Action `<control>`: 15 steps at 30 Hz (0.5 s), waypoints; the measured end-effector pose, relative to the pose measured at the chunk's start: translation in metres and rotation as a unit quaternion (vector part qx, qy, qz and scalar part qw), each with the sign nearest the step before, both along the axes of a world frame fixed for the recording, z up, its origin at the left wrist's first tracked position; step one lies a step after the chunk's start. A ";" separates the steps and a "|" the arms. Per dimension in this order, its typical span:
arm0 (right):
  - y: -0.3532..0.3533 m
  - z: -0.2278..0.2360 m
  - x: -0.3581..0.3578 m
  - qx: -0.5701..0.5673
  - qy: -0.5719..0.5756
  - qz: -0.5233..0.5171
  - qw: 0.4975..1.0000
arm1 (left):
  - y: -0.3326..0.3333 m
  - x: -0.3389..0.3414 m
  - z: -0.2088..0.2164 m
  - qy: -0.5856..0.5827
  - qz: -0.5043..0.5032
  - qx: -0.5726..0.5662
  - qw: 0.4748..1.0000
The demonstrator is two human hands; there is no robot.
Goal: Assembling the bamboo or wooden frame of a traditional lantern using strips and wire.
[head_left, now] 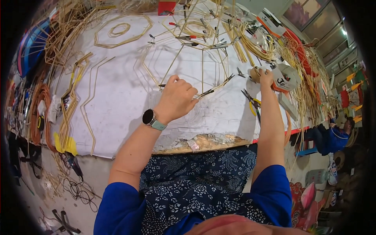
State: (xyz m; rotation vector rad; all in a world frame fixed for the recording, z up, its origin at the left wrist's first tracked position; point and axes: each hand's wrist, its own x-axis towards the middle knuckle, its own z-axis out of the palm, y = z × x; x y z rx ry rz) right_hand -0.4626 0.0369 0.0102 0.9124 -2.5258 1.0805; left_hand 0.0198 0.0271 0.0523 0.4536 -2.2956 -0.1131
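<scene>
A bamboo-strip frame [203, 72] stands on the white-covered table, its joints held by small black clips [207, 93]. At its near left edge is my left hand [176, 97], fingers curled in; whatever lies between them is hidden. My right hand [266, 77] reaches to the right, its fingers closed on a small tan roll [255, 75] that they partly cover. Just left of the roll lies a loose black clip [240, 72]. Pliers with yellow handles [252, 103] rest beside my right forearm.
A white many-sided container [288, 77] stands right of my right hand. Bent bamboo strips [70, 102] lie at the left, an octagonal bamboo frame [124, 30] at the far left. Bundled strips [260, 45] fill the far right. Another person [333, 135] sits beyond the table's right side.
</scene>
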 end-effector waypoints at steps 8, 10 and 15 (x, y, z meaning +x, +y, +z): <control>0.007 0.044 0.057 -0.258 -0.078 0.202 0.941 | -0.010 0.011 -0.005 -0.047 0.068 -0.028 0.996; 0.025 0.087 0.139 -0.266 -0.152 0.286 0.908 | -0.012 0.010 -0.008 -0.056 0.082 -0.031 0.995; 0.069 0.145 0.246 -0.151 -0.191 0.478 0.844 | -0.006 -0.005 -0.014 -0.009 0.060 -0.044 0.997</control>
